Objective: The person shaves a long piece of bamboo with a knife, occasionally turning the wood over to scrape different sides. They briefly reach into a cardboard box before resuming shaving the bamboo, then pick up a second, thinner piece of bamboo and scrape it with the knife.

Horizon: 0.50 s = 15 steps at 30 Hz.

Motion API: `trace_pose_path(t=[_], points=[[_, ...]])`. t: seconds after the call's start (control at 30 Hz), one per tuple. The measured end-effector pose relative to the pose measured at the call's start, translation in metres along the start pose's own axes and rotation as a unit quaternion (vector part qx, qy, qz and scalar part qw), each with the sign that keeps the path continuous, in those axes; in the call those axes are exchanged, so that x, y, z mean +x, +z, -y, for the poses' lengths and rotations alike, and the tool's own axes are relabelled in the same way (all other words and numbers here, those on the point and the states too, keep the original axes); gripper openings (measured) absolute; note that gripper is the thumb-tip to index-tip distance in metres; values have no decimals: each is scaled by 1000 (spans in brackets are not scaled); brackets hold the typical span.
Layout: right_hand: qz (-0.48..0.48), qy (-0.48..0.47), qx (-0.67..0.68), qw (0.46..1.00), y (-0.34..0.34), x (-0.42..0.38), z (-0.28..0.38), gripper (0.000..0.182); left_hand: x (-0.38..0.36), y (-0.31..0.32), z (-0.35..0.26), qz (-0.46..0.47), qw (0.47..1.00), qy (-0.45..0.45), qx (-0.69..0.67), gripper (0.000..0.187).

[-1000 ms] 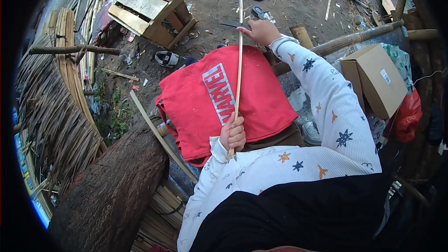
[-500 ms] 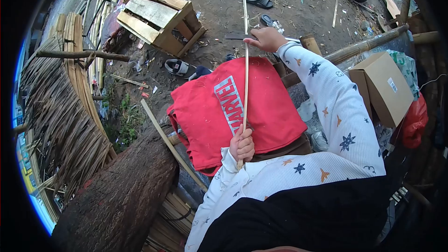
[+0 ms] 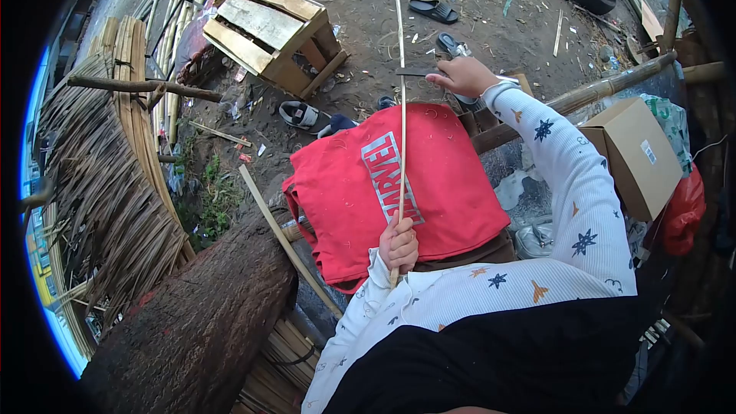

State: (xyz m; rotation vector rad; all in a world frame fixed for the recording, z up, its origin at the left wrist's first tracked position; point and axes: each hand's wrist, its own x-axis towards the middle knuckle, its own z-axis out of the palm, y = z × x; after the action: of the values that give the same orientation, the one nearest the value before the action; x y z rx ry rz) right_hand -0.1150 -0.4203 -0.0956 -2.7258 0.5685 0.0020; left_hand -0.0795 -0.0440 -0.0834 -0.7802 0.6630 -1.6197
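My left hand (image 3: 400,245) is closed around the lower end of a long, thin bamboo strip (image 3: 402,153), close to my body. The strip runs upward over a red cloth (image 3: 452,176) with "MARVEL" lettering, spread across my lap. Beyond the cloth, my right hand (image 3: 466,78) grips a knife, its handle mostly hidden by the fingers. The dark knife blade (image 3: 418,72) points left, its tip end crossing the strip near the top. Thin pale shavings lie scattered on the cloth.
A wooden crate (image 3: 268,23) stands ahead on the dirt ground. To the left are a thick log (image 3: 192,314), a leaning bamboo strip (image 3: 284,238) and dry thatch (image 3: 107,192). A cardboard box (image 3: 640,153) and bamboo rail (image 3: 583,100) are at right. Slippers (image 3: 433,10) lie ahead.
My right hand has shifted right with the knife, its thumb now off the strip and less blade past it. My left hand keeps its hold; the whole view has shifted slightly.
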Motion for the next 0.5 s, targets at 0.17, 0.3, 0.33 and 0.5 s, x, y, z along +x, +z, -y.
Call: trace_pose_path(t=[0.17,0.3,0.33,0.5], points=[[28,-113,4,993,9,-14,30,63,0,-1,-4,-46,997,-26,59,41],[-24,112,-4,993,11,26,2,67,0,0,-5,-80,993,-22,79,42],[-32,187,-3,982,7,33,2,69,1,1,-6,-87,992,-22,89,42],[22,-10,-15,1000,-4,19,8,72,0,-1,-7,-84,991,-26,101,42]])
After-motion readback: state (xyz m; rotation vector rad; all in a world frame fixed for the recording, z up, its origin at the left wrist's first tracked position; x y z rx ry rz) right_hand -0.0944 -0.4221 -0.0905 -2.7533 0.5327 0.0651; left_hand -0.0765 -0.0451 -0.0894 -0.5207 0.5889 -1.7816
